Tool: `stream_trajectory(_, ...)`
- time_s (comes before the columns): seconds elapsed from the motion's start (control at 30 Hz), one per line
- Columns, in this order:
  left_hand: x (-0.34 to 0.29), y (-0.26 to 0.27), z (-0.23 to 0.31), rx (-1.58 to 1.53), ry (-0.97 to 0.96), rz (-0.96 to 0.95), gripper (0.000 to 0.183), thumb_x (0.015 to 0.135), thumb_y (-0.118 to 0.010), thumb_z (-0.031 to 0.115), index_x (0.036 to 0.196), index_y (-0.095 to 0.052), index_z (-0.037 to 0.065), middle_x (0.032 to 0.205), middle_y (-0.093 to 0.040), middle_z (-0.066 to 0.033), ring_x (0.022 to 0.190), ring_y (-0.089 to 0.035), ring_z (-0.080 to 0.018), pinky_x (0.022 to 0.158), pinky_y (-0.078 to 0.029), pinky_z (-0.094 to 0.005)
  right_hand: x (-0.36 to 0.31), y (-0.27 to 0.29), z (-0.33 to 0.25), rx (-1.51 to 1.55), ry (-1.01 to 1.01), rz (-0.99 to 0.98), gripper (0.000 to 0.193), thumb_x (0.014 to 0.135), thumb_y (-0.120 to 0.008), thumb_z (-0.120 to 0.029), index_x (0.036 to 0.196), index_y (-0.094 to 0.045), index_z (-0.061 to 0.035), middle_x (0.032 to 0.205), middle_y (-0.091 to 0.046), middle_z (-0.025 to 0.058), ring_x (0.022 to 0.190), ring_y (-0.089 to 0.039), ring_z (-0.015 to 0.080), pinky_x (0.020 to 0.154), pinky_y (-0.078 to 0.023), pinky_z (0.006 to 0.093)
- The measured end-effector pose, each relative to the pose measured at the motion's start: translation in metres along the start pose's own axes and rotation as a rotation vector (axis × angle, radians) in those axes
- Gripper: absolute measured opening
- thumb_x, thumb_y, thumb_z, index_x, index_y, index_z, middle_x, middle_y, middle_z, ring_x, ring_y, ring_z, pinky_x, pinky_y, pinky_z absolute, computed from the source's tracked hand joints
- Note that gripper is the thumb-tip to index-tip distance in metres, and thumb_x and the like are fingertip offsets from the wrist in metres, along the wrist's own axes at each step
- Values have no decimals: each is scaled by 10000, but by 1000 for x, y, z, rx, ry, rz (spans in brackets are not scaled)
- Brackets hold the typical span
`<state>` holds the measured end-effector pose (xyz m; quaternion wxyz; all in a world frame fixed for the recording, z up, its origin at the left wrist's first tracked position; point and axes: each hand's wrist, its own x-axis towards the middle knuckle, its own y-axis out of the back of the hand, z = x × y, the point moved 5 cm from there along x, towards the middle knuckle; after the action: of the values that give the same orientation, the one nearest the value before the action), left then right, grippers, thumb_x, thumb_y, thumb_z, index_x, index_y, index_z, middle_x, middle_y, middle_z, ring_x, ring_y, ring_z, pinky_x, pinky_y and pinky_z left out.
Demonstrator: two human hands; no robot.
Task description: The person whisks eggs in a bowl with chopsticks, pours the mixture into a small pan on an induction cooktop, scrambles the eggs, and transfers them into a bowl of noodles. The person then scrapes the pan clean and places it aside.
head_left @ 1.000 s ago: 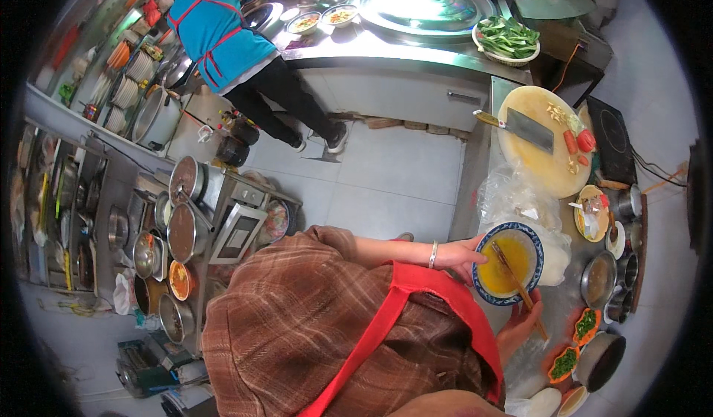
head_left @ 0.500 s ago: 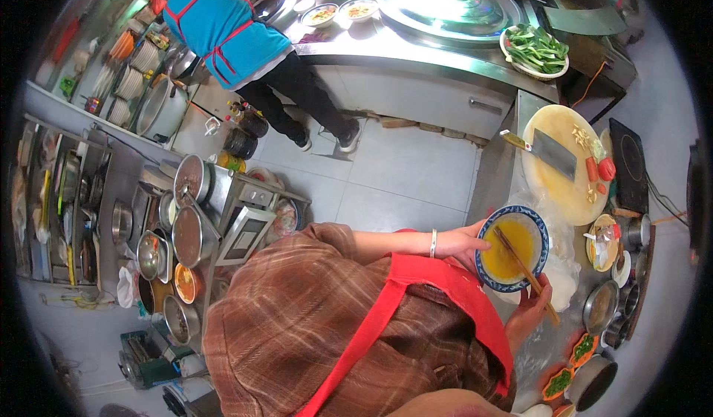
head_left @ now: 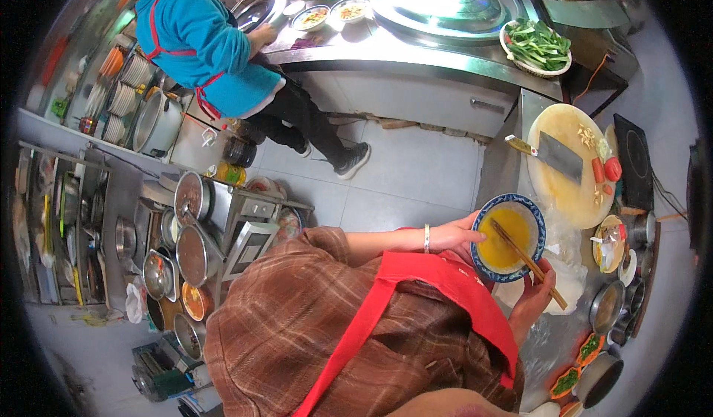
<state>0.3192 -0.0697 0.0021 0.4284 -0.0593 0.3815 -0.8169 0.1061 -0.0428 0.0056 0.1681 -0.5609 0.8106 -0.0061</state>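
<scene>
My left hand (head_left: 453,237), with a bracelet at the wrist, grips the near side of a blue-and-white patterned bowl (head_left: 536,224). The bowl is tilted toward me and holds a yellow liquid (head_left: 502,248) that looks like beaten egg. My right hand (head_left: 531,298) is closed around a pair of wooden chopsticks (head_left: 523,256), whose tips dip into the liquid. Beyond the bowl, a cleaver (head_left: 558,158) lies on a round cutting board (head_left: 553,194) beside chopped garlic (head_left: 587,136) and carrot pieces (head_left: 598,170).
A co-worker in a blue top (head_left: 200,49) stands at the far-left counter, near two bowls of food (head_left: 349,10). Leafy greens (head_left: 538,44) fill a basket by a large metal lid (head_left: 445,5). Orange dishes of chopped greens (head_left: 566,381) and a pot (head_left: 598,381) line the right-hand table.
The bowl has shifted slightly left and up with both hands, chopsticks still in it. The co-worker has turned and stepped, one foot now farther right and lower.
</scene>
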Motion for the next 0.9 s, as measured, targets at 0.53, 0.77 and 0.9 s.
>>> stream_trajectory(0.53, 33, -25, -37, -38, 116, 27, 511, 848, -430, 126, 1265, -135, 116, 1183, -394, -124, 996, -498, -240, 767, -474, -355, 9, 52, -16, 65, 0, 6, 319, 827, -456, -300, 1038, -507, -66, 1023, -518, 63, 954, -477, 160, 787, -407, 308)
stream_trajectory(0.77, 59, -65, -51, 49, 216, -84, 508, 849, -405, 114, 1286, -147, 109, 1256, -323, -118, 1098, -405, -256, 848, -409, -418, -1, 77, -31, 252, 55, 74, 340, 829, -458, -185, 1147, -460, -66, 1110, -480, 67, 992, -455, 124, 830, -374, 242)
stream_trajectory(0.9, 78, -90, -63, 74, 295, -145, 501, 852, -393, 110, 1287, -146, 101, 1259, -324, -125, 1098, -406, -261, 862, -396, -419, 4, 99, -26, 349, 142, 73, 378, 828, -444, -118, 1202, -412, -71, 1144, -456, 77, 1013, -444, 137, 867, -350, 241)
